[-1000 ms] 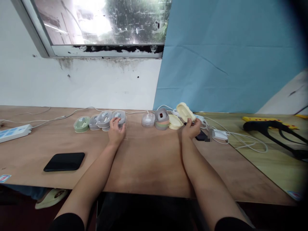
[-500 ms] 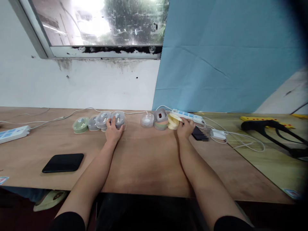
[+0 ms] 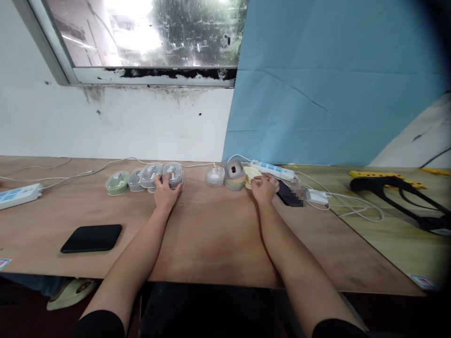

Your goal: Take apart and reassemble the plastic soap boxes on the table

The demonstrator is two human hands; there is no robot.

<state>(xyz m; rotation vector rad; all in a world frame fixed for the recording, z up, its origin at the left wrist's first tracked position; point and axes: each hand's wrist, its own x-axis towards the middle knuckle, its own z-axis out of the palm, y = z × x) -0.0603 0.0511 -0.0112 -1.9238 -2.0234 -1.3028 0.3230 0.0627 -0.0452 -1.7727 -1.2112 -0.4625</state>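
Pale-yellow plastic trays [image 3: 252, 172], stacked on the counter [image 3: 211, 239]: probably light, stiff, smooth; best held by opposite rims. Right hand [image 3: 265, 188] curls at their edge, grip unclear; left hand [image 3: 165, 193] spreads over a grey box [image 3: 176, 171].

The brown wooden counter [image 3: 214, 239] is showing a smooth surface with a faint sheen. The clear-lidded grey rounded boxes [image 3: 151, 177] are looking like glossy plastic, while the pale yellow shallow dishes [image 3: 251, 173] are showing a matt, smooth plastic finish. The black rectangular device [image 3: 91, 238] is looking smooth and satiny. The blue creased sheet [image 3: 310, 84] is appearing as matt paper or cloth, and the silvery window frame [image 3: 47, 42] is looking like dull metal.
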